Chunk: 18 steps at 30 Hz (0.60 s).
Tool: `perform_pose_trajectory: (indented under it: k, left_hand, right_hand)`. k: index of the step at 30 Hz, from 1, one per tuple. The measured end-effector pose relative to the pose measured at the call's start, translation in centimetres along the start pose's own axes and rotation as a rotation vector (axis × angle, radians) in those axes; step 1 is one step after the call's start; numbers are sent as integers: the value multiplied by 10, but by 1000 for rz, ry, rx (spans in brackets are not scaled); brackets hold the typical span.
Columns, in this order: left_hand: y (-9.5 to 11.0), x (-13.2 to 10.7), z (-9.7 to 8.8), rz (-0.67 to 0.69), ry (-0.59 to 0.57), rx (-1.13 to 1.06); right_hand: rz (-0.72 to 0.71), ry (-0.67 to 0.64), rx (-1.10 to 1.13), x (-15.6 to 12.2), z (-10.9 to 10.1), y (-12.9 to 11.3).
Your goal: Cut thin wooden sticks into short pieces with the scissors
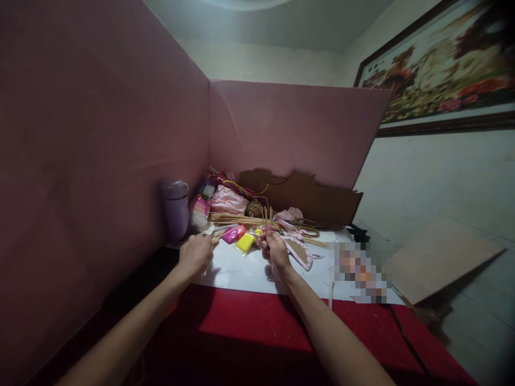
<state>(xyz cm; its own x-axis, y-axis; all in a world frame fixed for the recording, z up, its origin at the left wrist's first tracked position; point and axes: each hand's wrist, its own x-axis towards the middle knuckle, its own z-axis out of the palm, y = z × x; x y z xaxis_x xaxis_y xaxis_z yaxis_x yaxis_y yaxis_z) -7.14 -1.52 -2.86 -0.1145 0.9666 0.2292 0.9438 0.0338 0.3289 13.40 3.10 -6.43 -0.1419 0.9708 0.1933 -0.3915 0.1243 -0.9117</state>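
Note:
My right hand (276, 251) is closed around several thin wooden sticks (267, 215), which stand upright above its fingers. My left hand (196, 254) is closed too, knuckles up, over the left part of the white tabletop (241, 276). Thin stick ends (217, 236) poke out past its fingertips. Between the hands lie a magenta packet (232, 234) and a yellow packet (245, 243). Right of my right hand rests a curved brown board piece (298, 252) wrapped along its edge in pale pink material.
A bundle of long sticks (229, 219) lies behind the packets, near a ball of twine (254, 208) and pink patterned cloth (229, 200). A purple bottle (176, 214) stands left. Torn brown cardboard (301, 195) leans at the back. Red cloth (249, 316) covers the front.

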Motion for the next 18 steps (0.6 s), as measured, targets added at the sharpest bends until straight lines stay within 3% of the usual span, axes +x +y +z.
perform_pose_trajectory:
  k: [4,7,12,18]
  left_hand:
    - [22,8,11,63,-187,-615]
    - [41,13,22,131,-309,-980]
    - [53,25,42,301,-204,-1006]
    - [42,29,62,215,-358,-1081]
  right_hand:
    - [11,-61,-34,2,1,7]
    - [-74,-75,-143,2,3,12]
    - [-247,-75,-305,4,2,14]
    - [-187,-45,-255,5,0,18]
